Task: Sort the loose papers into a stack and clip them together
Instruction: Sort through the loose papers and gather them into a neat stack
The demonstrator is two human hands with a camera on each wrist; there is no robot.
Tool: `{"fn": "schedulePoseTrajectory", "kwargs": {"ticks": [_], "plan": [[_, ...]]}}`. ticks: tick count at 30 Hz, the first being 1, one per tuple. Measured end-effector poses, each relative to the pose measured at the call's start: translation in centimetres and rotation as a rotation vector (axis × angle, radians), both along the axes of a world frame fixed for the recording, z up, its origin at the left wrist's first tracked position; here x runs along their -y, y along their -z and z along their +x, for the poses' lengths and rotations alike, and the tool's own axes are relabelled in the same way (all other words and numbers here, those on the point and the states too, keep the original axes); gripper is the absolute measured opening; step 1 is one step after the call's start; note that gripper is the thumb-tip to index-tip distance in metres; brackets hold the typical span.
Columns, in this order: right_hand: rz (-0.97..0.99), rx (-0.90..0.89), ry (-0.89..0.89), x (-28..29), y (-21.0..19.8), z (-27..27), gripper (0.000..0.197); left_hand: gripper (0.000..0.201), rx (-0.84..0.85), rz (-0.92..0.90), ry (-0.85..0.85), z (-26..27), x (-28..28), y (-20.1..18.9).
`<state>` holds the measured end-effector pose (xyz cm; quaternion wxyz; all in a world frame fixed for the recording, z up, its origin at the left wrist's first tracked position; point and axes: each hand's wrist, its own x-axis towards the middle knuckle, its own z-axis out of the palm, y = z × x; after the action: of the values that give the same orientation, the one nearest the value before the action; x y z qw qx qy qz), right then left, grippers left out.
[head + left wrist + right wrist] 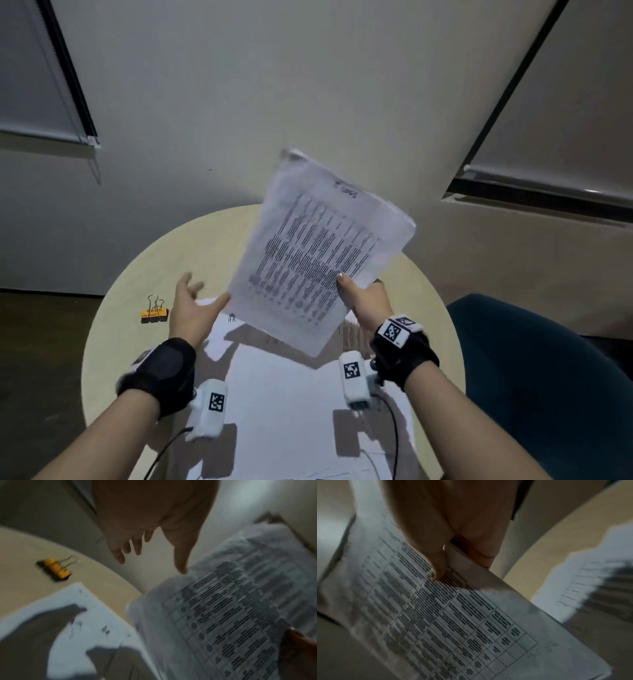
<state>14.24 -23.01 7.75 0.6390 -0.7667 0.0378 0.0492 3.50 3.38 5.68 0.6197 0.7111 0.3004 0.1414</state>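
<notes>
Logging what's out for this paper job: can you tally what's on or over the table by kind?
Held sheaf of printed papers, pinched in the right hand: 1
Batch of loose papers lying on the round table, sheets overlapping, not countable singly: 1
Orange binder clips, side by side near the open left hand: 2
Total: 4

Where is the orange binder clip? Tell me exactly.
In the head view the orange binder clip lies on the round table, at its left edge, just left of the open left hand, untouched.
</notes>
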Motion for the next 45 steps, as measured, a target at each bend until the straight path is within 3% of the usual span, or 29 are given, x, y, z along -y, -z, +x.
{"fn": "schedulePoseTrajectory", "kwargs": {"ticks": [2, 3, 5, 7, 10, 13, 15, 17, 20, 22, 25, 28, 32, 35, 39, 45], "plan": [[0.015, 0.048, -0.1, -0.5, -1.6, -0.3, 0.024, 0.094, 0.031, 0.194, 0.121, 0.2, -0.3, -1.5], [-0.024, 0.057, -0.145, -0.9, -2.2, -0.5, 0.022, 0.089, 0.054, 0.227, 0.214, 0.5, -0.2, -2.0], [-0.105, 0.048, -0.244, -1.6, -2.2, -1.0, 0.015, 0.06, 0.065, 0.17, 0.341, 1.0, 0.4, -2.5], [-0.155, -0.024, -0.29, -1.9, -1.0, -1.7, 0.012, 0.035, 0.074, 0.058, 0.319, 0.7, 1.1, -1.6], [-0.345, -0.13, -0.307, -0.9, 2.9, -2.6, 0.032, 0.015, -0.007, -0.006, 0.327, -0.6, 1.7, 1.5], [-0.426, -0.211, -0.322, -0.7, 4.8, -3.1, 0.043, 0.029, -0.107, -0.035, 0.37, -1.1, 2.4, 3.2], [-0.415, -0.189, -0.336, -1.4, 3.9, -3.3, 0.03, 0.031, -0.098, -0.073, 0.352, -0.8, 2.5, 3.0], [-0.36, -0.122, -0.347, -2.4, 2.3, -3.3, 0.02, 0.018, -0.107, -0.059, 0.341, -0.1, 2.0, 2.6], [-0.261, -0.07, -0.425, -3.6, 0.8, -3.5, 0.007, 0.023, -0.181, 0.007, 0.293, 0.0, 0.0, 2.9], [-0.391, -0.162, -0.629, -3.7, 1.7, -3.3, 0.05, 0.025, -0.225, 0.018, 0.227, -1.1, -2.1, 4.1], [-0.862, -0.258, -0.968, -3.3, 5.3, -3.4, 0.103, 0.03, -0.366, 0.026, 0.093, -4.8, -5.5, 6.9], [-1.167, -0.173, -1.032, -2.8, 8.2, -4.1, 0.123, 0.029, -0.493, 0.001, 0.008, -9.2, -8.2, 10.4], [-1.252, -0.195, -1.006, -1.7, 10.0, -4.9, 0.142, 0.027, -0.624, -0.075, -0.051, -13.1, -9.2, 13.3], [-1.253, -0.243, -1.078, -1.5, 10.8, -5.1, 0.173, 0.022, -0.673, -0.054, -0.003, -13.8, -8.5, 13.3], [-1.233, -0.182, -1.047, -2.2, 10.3, -4.4, 0.149, 0.024, -0.705, 0.019, 0.069, -13.5, -8.1, 12.6], [-1.297, -0.102, -1.005, -2.6, 11.0, -3.2, 0.146, 0.024, -0.754, 0.17, 0.139, -11.7, -6.7, 11.3]]}}
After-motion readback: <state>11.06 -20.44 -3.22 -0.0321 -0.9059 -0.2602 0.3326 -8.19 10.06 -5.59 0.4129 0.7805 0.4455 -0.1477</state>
